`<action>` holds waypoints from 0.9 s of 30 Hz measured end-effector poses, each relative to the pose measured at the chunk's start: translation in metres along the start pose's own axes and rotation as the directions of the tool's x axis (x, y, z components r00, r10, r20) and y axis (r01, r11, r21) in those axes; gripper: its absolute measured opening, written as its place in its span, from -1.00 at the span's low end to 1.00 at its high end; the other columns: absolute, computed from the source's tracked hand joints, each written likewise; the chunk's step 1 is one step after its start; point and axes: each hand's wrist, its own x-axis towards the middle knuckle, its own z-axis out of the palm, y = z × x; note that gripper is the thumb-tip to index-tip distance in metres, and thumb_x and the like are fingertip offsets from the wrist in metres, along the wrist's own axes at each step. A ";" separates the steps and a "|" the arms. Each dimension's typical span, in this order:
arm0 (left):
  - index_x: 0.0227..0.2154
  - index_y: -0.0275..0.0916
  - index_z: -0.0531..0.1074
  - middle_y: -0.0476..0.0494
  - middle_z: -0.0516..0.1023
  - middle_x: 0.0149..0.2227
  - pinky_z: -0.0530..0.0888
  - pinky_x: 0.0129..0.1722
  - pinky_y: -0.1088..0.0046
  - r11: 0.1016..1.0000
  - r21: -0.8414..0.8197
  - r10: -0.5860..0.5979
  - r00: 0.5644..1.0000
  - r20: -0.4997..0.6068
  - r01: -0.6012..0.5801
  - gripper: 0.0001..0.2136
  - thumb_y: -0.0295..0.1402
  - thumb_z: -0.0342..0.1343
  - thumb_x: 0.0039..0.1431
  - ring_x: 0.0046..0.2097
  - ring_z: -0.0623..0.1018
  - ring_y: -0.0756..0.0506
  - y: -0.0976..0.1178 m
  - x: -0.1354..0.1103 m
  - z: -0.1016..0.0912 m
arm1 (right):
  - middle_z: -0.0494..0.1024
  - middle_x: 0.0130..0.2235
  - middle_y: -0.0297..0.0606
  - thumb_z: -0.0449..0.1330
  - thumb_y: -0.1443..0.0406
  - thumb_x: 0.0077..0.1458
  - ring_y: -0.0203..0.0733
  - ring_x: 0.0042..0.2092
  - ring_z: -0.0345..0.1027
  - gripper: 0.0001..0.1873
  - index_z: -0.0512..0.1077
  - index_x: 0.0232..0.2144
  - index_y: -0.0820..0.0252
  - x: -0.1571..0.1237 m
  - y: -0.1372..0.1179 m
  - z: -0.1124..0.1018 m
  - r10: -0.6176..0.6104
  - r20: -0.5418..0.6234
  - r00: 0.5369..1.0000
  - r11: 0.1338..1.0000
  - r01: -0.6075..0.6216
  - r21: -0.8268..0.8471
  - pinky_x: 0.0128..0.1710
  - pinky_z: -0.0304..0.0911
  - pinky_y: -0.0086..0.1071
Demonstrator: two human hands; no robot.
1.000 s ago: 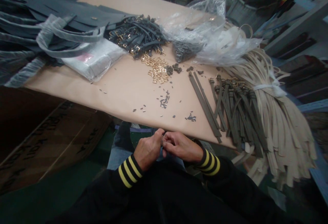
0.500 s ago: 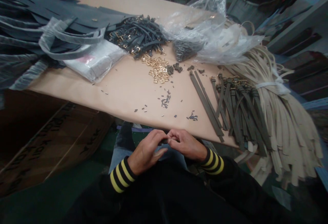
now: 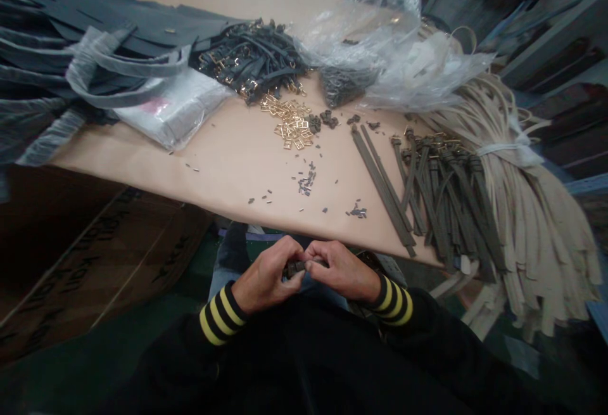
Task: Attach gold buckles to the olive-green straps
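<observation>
Over my lap, just below the table's front edge, my left hand (image 3: 272,274) is closed around a small dark olive strap piece (image 3: 294,267). My right hand (image 3: 342,270) meets it fingertip to fingertip, pinching the right end of the same piece. Most of the piece is hidden by the fingers. On the table in front lie small dark metal clips (image 3: 306,180), with another little group (image 3: 357,211) farther right. Beyond them is a heap of gold buckles (image 3: 291,125) beside small olive loops (image 3: 323,121).
Olive straps with buckles (image 3: 441,193) and a tied bundle of beige strips (image 3: 532,212) fill the right side. Black buckled straps (image 3: 251,60), clear plastic bags (image 3: 403,66) and a wrapped packet (image 3: 173,108) lie farther back. A cardboard box (image 3: 104,263) stands below left.
My left hand has turned a little and its thumb has closed in, so more of the olive piece shows. My right hand has stayed close against it.
</observation>
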 end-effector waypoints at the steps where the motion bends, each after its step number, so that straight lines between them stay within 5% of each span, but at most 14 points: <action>1: -0.49 -0.25 0.17 0.04 0.20 -0.50 0.24 -0.49 0.56 1.000 -0.006 -0.019 1.000 -0.001 0.019 -0.92 -0.53 -0.06 -0.08 -0.48 0.24 0.05 0.000 -0.001 0.000 | 0.13 -0.64 -0.48 -0.01 0.43 -0.16 -0.44 -0.59 -0.05 -0.97 0.21 -0.58 0.28 0.000 0.000 0.000 0.000 -0.004 1.000 1.000 0.000 0.002 -0.61 -0.12 -0.54; 9: -0.45 -0.26 0.20 0.01 0.24 -0.48 0.27 -0.48 0.54 0.984 -0.113 -0.142 0.989 -0.044 0.136 -0.92 -0.48 -0.02 -0.06 -0.47 0.26 0.05 -0.002 -0.008 0.005 | 0.11 -0.65 -0.49 -0.01 0.41 -0.12 -0.44 -0.60 -0.07 -0.96 0.20 -0.56 0.27 -0.002 0.004 -0.002 -0.011 0.024 1.000 1.000 0.011 -0.002 -0.63 -0.12 -0.54; 13: -0.42 -0.26 0.23 -0.01 0.28 -0.46 0.30 -0.43 0.53 0.985 -0.109 -0.143 0.988 -0.061 0.135 -0.92 -0.48 -0.04 -0.04 -0.44 0.30 0.03 -0.003 -0.008 0.007 | 0.19 -0.59 -0.46 -0.01 0.41 -0.07 -0.40 -0.56 0.02 -0.97 0.20 -0.46 0.25 -0.002 0.007 0.000 -0.176 -0.027 0.984 0.983 0.174 -0.064 -0.56 -0.03 -0.52; 22: -0.37 -0.23 0.23 -0.04 0.32 -0.42 0.35 -0.40 0.54 0.997 -0.020 -0.081 0.990 -0.116 0.079 -0.88 -0.53 -0.09 0.01 -0.40 0.36 0.02 -0.004 -0.009 0.009 | 0.29 -0.58 -0.44 0.04 0.44 -0.09 -0.39 -0.54 0.14 -0.91 0.24 -0.45 0.21 -0.001 0.002 0.001 -0.290 -0.134 0.948 0.943 0.258 -0.212 -0.50 0.06 -0.53; 27: -0.35 -0.20 0.24 -0.01 0.35 -0.44 0.39 -0.41 0.63 0.992 0.034 0.127 0.984 -0.121 -0.124 -0.83 -0.56 -0.07 -0.02 -0.40 0.41 0.04 -0.008 -0.004 0.007 | 0.24 -0.59 -0.48 0.11 0.43 -0.20 -0.43 -0.57 0.10 -0.86 0.27 -0.46 0.21 0.004 0.003 -0.001 -0.260 -0.107 0.960 0.941 0.227 -0.250 -0.56 0.04 -0.58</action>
